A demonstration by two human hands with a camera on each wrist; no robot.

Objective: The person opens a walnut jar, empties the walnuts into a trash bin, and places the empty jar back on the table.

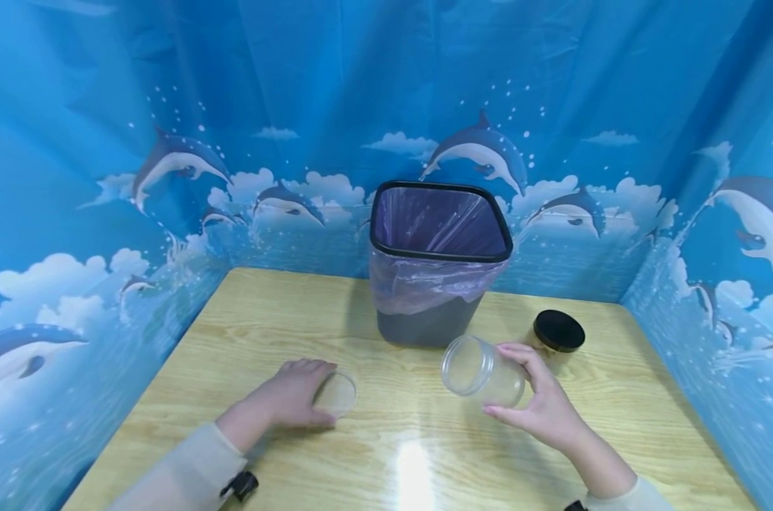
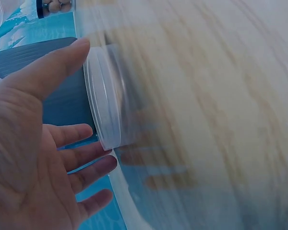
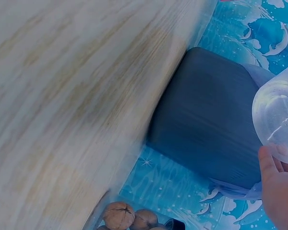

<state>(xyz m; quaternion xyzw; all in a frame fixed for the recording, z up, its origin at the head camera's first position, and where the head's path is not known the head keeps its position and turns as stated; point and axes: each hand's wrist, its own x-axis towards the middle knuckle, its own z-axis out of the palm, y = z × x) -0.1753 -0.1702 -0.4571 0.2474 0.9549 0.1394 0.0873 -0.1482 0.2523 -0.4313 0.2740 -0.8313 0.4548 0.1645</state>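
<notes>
My right hand (image 1: 546, 408) grips a clear plastic jar (image 1: 504, 376) round its side, tilted with its uncovered mouth facing left. Nothing shows inside the jar. Its rounded end (image 3: 276, 112) appears in the right wrist view beside the fingers. On the wooden table, my left hand (image 1: 290, 397) reaches round a clear round lid (image 1: 338, 395) lying flat. In the left wrist view the thumb is at one edge of this lid (image 2: 102, 98) and loosely extended, spread fingers (image 2: 89, 155) are near the opposite edge.
A grey trash bin (image 1: 424, 323) with a purple liner (image 1: 424, 277) and black rim stands at the table's back. Right of it is a black-lidded jar (image 1: 557, 331), partly behind my right hand; walnuts (image 3: 119, 215) show inside it. Blue dolphin-print curtains (image 1: 284, 106) surround the table (image 1: 284, 305).
</notes>
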